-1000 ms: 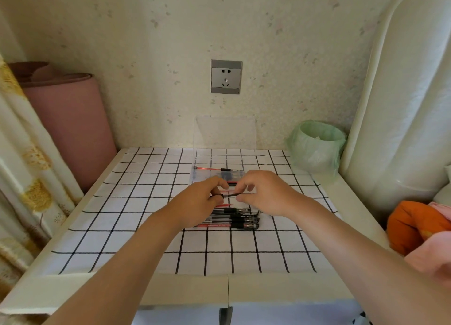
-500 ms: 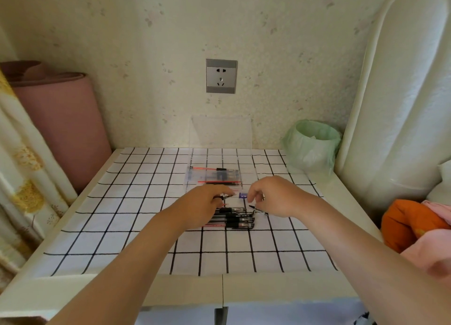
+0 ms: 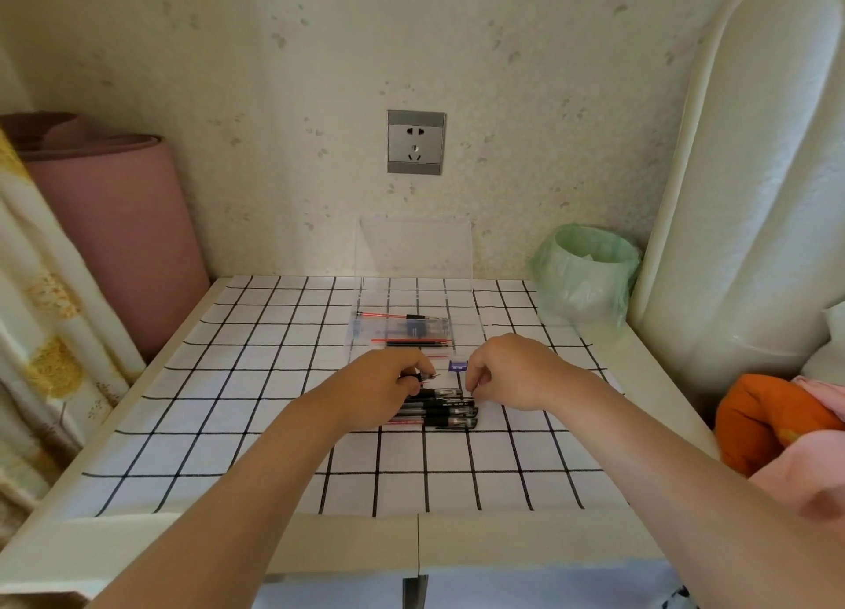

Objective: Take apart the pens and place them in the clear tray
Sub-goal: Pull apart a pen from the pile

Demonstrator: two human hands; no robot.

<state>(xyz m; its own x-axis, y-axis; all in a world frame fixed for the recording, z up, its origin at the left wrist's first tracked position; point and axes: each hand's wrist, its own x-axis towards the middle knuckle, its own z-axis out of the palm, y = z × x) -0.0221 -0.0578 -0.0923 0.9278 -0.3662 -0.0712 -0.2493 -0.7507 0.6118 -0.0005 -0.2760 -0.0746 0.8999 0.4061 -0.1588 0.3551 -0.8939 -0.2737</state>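
Note:
A clear tray [image 3: 353, 337] sits on the checked mat beyond my hands, with a red refill [image 3: 380, 315] and several dark pen parts inside. Just in front of it, a pile of black pens [image 3: 450, 415] lies side by side. My left hand [image 3: 386, 391] grips one pen by its black section, tip pointing right. My right hand [image 3: 514, 375] hovers over the right end of the pile, its fingers curled down in a pinch on a small dark pen part that is mostly hidden. The two hands are a short gap apart.
A small purple item [image 3: 457, 365] lies between tray and pile. A clear lid [image 3: 414, 252] leans on the wall behind the tray. A green-lined bin [image 3: 585, 272] stands back right, a pink roll [image 3: 114, 229] back left, orange cloth [image 3: 768, 421] at right.
Both hands held one pen together, then pulled apart. My right hand drew off to the right with a small part and has dropped toward the pile; my left keeps the pen body.

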